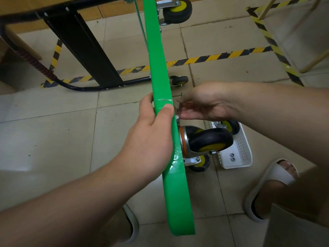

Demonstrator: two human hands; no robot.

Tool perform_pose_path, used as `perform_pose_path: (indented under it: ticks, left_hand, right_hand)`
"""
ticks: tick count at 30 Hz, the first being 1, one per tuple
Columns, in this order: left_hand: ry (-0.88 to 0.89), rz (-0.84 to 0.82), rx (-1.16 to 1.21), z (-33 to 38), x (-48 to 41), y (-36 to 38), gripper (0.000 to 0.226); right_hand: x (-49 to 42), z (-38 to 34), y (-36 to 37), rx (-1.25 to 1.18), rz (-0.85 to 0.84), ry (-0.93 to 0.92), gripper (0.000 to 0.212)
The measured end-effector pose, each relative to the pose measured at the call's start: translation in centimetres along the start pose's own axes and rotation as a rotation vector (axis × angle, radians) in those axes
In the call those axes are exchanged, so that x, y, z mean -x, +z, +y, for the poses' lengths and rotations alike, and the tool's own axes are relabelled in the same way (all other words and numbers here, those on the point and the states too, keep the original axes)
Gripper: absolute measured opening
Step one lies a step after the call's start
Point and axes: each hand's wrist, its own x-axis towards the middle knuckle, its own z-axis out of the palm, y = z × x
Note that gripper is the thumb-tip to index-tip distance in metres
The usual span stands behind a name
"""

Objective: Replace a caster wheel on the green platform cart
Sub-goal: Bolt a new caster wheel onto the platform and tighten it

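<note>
From the head camera, the green platform cart [160, 68] stands on edge on the tiled floor [53, 139], and the left hand [151, 138] grips its upper rim, thumb over the top. The right hand [204, 104] pinches a small metal fastener [178, 108] at the cart's underside, just above a mounted caster wheel [210, 141]. Nearby on the floor, a white basket [243, 154] holds 2 nuts [232, 156].

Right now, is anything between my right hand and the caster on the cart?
Nothing visible. The right hand is at the underside of the cart, its fingers pinching small hardware just above the caster. The left hand grips the cart edge on the other side, out of the way.
</note>
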Motion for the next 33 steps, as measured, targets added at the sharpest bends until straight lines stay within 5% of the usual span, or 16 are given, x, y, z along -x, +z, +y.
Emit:
perform_pose_path:
  ticks: [4, 9, 17, 33]
  left_hand:
    - [-0.014, 0.000, -0.022, 0.2, 0.1, 0.0, 0.034]
    - [-0.021, 0.003, -0.018, 0.5, 0.2, 0.0, 0.035]
    - [-0.012, 0.015, -0.030, 0.4, 0.1, 0.1, 0.037]
    - [-0.018, 0.026, -0.064, 0.5, 0.1, 0.1, 0.036]
  right_hand:
    - [0.6, -0.5, -0.3, -0.017, 0.084, -0.102, 0.015]
    - [2.5, -2.0, -0.5, 0.115, 0.228, -0.519, 0.011]
    - [6.7, -1.8, -0.5, 0.505, 0.133, -1.131, 0.021]
    - [6.9, 1.0, -0.9, 0.529, 0.036, -1.217, 0.024]
